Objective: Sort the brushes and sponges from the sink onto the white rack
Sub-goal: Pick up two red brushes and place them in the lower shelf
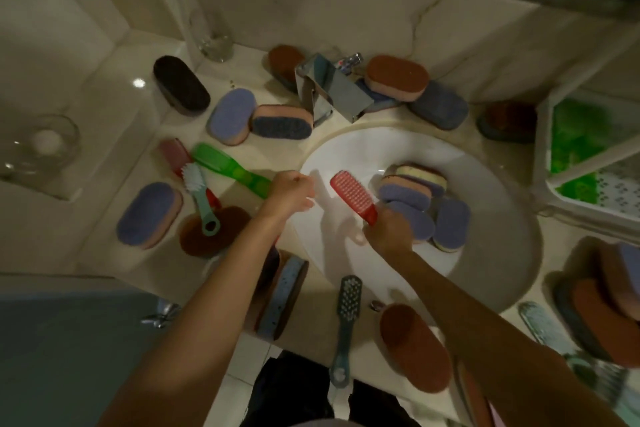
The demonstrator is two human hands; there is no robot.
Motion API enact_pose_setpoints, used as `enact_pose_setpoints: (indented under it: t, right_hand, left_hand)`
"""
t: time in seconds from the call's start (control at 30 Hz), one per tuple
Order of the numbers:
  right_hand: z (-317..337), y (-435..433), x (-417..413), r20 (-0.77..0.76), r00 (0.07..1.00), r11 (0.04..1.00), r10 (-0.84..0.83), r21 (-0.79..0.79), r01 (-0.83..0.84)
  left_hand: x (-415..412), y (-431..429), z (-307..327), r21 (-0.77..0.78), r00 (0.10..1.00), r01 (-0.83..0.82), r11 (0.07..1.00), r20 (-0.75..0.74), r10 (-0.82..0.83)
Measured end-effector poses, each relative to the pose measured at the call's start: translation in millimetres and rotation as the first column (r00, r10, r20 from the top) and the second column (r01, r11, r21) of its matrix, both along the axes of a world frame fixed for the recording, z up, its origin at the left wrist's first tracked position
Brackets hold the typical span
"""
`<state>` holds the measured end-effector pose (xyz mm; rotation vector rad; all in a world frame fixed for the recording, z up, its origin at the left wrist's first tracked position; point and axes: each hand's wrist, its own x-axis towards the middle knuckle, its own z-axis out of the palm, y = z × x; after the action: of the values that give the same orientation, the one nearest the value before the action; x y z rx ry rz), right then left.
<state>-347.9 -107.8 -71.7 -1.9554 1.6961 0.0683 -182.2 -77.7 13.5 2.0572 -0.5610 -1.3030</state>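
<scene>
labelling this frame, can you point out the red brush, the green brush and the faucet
red brush (349, 192): head view, on the bristle head, over the sink; right hand grips its handle.
green brush (228, 165): head view, mid-body, on the counter left of the sink.
faucet (332, 90): head view, on the chrome spout.

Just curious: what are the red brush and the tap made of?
The red brush, held in the right hand, looks like glossy moulded plastic, slightly translucent at the handle. The tap looks like polished chrome-finished metal: flat, mirror-like faces with sharp reflections.

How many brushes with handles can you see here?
6, maybe more hidden: red brush in the right hand, green, pink and white-bristled left, grey front, pale right.
</scene>
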Motion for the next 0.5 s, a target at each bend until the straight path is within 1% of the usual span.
enact_pose_setpoints:
  t: [0.03,0.07,0.1,0.13,0.2,0.27,0.37,0.43,0.5]
  right_hand:
    - [8,2,6,0.020,1.000,1.000,-0.006,-0.013,0.006]
    - [19,5,12,0.045,0.999,1.000,-0.008,-0.021,0.009]
    - [25,8,18,0.074,0.997,1.000,0.003,-0.031,-0.001]
    - [31,11,23,0.099,0.995,0.999,0.017,-0.035,-0.013]
    - [37,19,33,0.132,0.990,0.998,0.041,-0.058,-0.033]
    - [42,27,41,0.141,0.989,0.997,0.051,-0.064,-0.043]
    - [47,38,46,0.142,0.989,0.999,0.034,-0.045,-0.028]
    - [51,41,45,0.137,0.990,0.999,0.019,-0.043,-0.013]
    - [55,42,42,0.125,0.992,0.999,-0.001,-0.050,0.007]
  left_hand:
    - [9,6,1,0.001,0.996,0.031,1.000,0.086,-0.031]
    - [19,14,1,0.033,0.974,0.089,0.996,0.206,-0.093]
    - [28,22,1,0.095,0.932,0.154,0.984,0.317,-0.176]
    - [34,29,0,0.167,0.886,0.214,0.962,0.382,-0.263]
    - [40,46,0,0.353,0.826,0.273,0.895,0.391,-0.407]
    - [38,59,1,0.454,0.756,0.326,0.829,0.401,-0.517]
    - [29,69,0,0.512,0.613,0.409,0.755,0.459,-0.643]
    - [24,70,-3,0.516,0.575,0.407,0.754,0.496,-0.650]
    - [19,72,-3,0.501,0.576,0.386,0.774,0.525,-0.627]
